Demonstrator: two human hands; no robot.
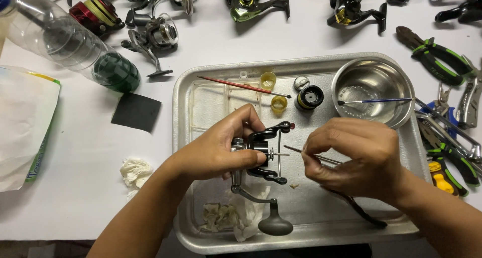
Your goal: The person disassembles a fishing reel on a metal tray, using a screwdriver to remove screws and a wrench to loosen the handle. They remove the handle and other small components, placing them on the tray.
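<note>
Nearest the camera, the left hand (221,150) grips a rigid, probably greasy fishing reel (261,152) by its body, while the right hand (359,155) pinches a thin tool (301,151).

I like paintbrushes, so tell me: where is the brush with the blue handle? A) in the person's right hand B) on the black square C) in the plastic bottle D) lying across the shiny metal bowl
D: the blue-handled brush lies across the rim of the metal bowl in the tray, while the right hand holds a thin metal rod.
</note>
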